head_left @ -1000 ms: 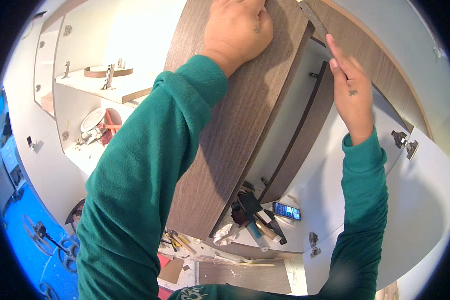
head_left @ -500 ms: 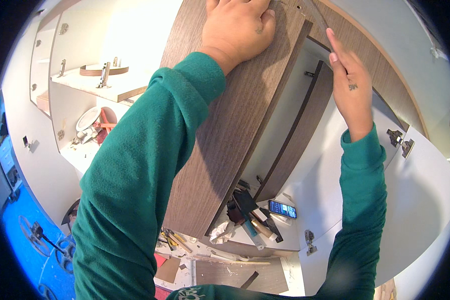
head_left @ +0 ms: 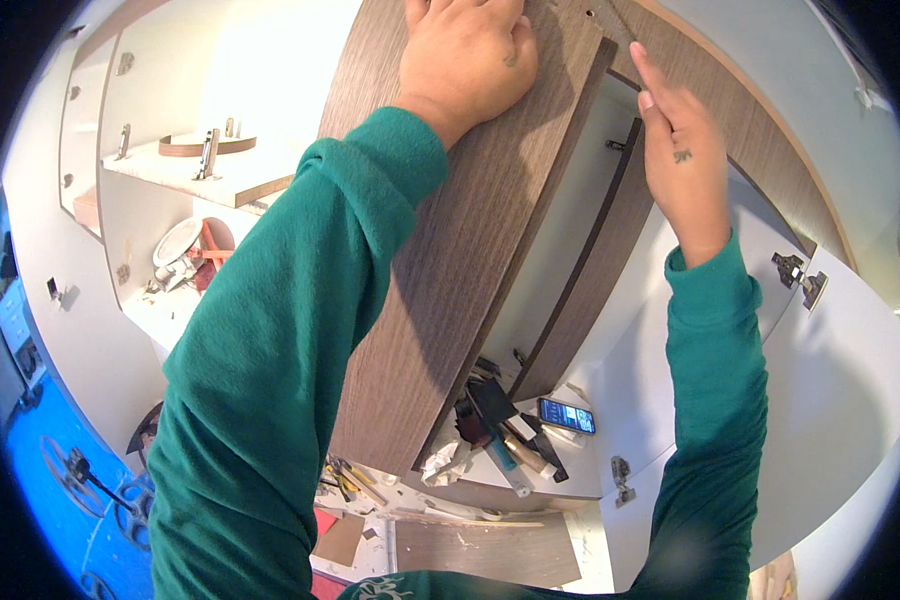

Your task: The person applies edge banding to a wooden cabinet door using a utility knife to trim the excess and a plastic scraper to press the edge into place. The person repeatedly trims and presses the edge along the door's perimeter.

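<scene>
My left hand (head_left: 467, 65) presses flat on a brown wood-grain panel (head_left: 415, 290) near its far end, fingertips cut off by the top edge. My right hand (head_left: 685, 150) is closed at the panel's right side, its index finger pointing forward. It grips something with a narrow metal blade (head_left: 620, 20) running up and left past the panel's far edge. The handle is hidden in the palm, so the exact kind of tool cannot be told. A small round hole (head_left: 590, 13) shows in the panel beside the blade.
Below the panel, a cabinet shelf holds a phone (head_left: 566, 416) and a jumble of hand tools (head_left: 500, 425). Hinged white doors (head_left: 830, 400) stand at the right. Left are white cabinets with hinges (head_left: 208, 155) and a blue floor (head_left: 50, 480). Pliers and scraps (head_left: 350, 480) lie below.
My right hand has moved a little left and up with the narrow metal blade. My left hand stays on the panel, shifted only slightly in view.
</scene>
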Available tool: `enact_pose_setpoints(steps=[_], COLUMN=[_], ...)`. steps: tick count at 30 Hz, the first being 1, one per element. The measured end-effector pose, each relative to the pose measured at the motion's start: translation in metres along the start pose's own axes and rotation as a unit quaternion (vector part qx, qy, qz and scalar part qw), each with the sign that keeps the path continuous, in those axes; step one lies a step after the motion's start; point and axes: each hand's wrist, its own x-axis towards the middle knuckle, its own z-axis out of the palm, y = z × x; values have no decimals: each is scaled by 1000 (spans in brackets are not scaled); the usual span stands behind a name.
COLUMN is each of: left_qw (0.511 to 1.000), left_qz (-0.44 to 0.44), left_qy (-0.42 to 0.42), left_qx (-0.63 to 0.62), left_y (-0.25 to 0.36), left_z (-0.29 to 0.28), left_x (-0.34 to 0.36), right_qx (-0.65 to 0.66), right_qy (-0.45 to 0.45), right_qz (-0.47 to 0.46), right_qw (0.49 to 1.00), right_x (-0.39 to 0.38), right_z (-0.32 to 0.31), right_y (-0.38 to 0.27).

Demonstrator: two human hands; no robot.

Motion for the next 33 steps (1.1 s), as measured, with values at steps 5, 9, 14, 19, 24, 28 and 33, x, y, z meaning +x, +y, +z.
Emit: enact_pose_setpoints(steps=[5,9,14,19,24,28,33], left_qw=[1000,1000,1000,1000,1000,1000,1000], left_qz=[-1,4,2,2,-3,0,-3], left_qy=[2,1,-2,-6,-11,-8,-4], left_qx=[6,22,20,23,16,14,9], left_y=[4,3,0,2,2,2,2], left_z=[1,2,0,0,0,0,-1], left_x=[-1,-1,-1,1,0,-1,0], right_qx=[-20,35,305,381,397,396,410], right_qy=[5,7,-89,-90,-76,-63,-79], right_qz=[-3,19,259,311,300,279,287], right_qw=[1000,999,912,866,864,872,862], right_x=[2,10,8,-7,-11,2,5], right_z=[9,11,-12,-13,2,11,5], right_y=[-5,2,-19,-29,-30,-31,-25])
